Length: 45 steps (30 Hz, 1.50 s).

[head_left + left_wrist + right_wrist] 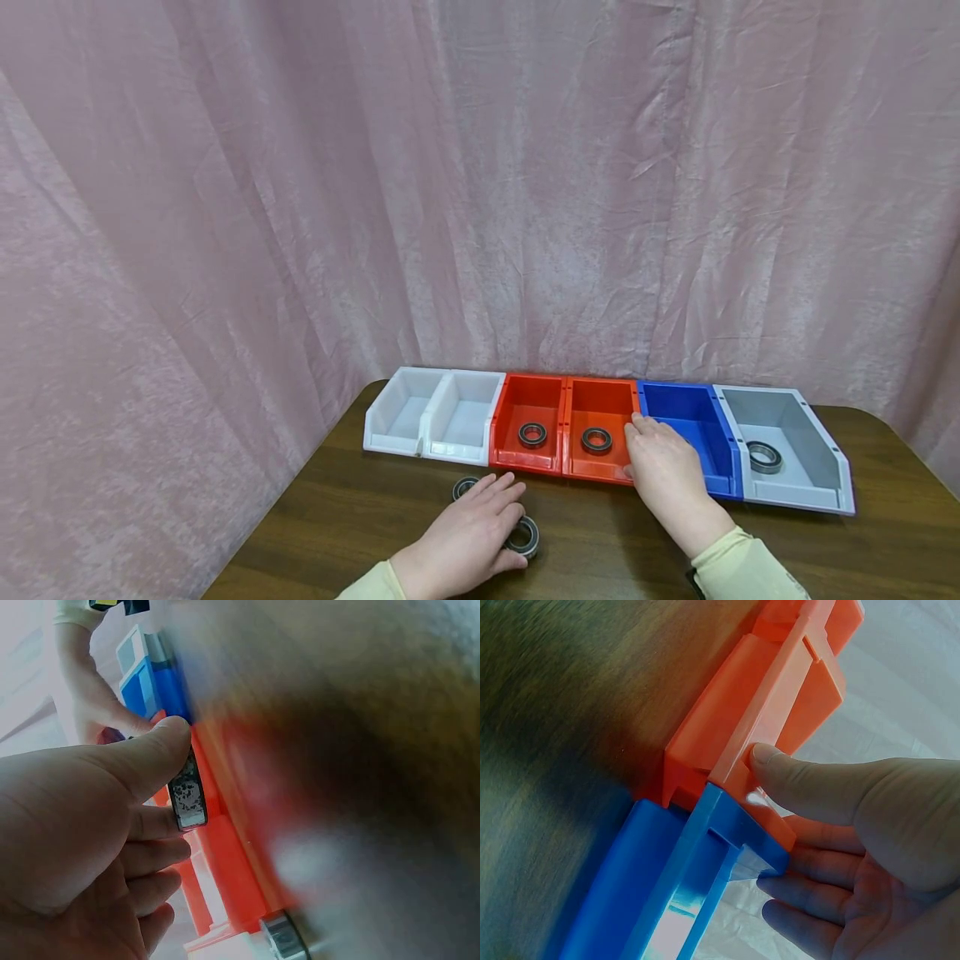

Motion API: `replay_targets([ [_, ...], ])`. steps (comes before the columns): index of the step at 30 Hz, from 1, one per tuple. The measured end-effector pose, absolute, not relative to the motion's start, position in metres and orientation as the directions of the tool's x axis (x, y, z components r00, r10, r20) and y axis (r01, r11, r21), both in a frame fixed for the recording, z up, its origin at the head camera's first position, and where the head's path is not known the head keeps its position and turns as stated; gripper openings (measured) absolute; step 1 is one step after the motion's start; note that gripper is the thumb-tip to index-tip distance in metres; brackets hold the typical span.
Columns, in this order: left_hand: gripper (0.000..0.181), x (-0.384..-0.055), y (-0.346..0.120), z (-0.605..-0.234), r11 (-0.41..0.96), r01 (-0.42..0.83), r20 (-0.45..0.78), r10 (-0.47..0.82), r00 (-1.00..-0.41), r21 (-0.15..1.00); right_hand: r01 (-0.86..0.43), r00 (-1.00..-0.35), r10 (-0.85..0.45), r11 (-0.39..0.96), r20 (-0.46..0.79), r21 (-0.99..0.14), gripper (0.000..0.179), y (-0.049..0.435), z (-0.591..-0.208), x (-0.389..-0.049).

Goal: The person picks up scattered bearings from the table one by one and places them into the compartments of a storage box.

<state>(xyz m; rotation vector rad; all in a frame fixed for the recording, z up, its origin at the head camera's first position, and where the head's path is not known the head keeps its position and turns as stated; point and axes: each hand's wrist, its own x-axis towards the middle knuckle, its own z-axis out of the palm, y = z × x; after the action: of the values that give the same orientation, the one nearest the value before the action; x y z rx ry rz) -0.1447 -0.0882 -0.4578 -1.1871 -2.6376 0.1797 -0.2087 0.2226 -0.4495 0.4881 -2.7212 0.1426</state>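
Note:
My left hand (468,533) pinches a ball bearing (189,796) on edge between thumb and index finger, low over the table. A second bearing (463,487) lies on the table just beyond the left fingers, partly hidden by them. My right hand (666,467) reaches over the walls where the right red bin (600,396) meets the blue bin (686,400). Its thumb appears to touch the red rim in the right wrist view, with the fingers loosely extended. One bearing (597,441) lies in that red bin; the right hand hides part of the blue bin.
The bins form a row along the table's (337,517) back. Two white bins (468,392) stand at left. A bearing (532,434) lies in the left red bin (531,392), another bearing (765,457) in the grey bin (817,450). A pink curtain (555,183) hangs behind.

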Motion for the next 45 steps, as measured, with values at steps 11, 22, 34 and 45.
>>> replay_targets([
  [11, 0.051, -0.148, -0.091, -0.448, 0.674, 0.702, 0.213, 0.739, -0.640, -0.228, -0.355, -0.870, -0.318, 0.934, 0.377, -0.033, 0.059, 0.223, -0.450, -0.209],
  [22, 0.050, -0.157, -0.096, -0.434, 0.728, 0.664, 0.205, 0.685, -0.699, -0.172, -0.356, -0.871, -0.320, 0.934, 0.372, -0.030, 0.059, 0.223, -0.451, -0.210],
  [34, 0.047, -0.175, -0.105, -0.421, 0.760, 0.635, 0.271, 0.645, -0.714, -0.138, -0.350, -0.873, -0.313, 0.936, 0.374, -0.034, 0.060, 0.223, -0.450, -0.209],
  [45, 0.055, -0.192, -0.114, -0.413, 0.810, 0.578, 0.283, 0.581, -0.763, -0.104, -0.351, -0.871, -0.311, 0.935, 0.381, -0.040, 0.060, 0.223, -0.450, -0.209],
])
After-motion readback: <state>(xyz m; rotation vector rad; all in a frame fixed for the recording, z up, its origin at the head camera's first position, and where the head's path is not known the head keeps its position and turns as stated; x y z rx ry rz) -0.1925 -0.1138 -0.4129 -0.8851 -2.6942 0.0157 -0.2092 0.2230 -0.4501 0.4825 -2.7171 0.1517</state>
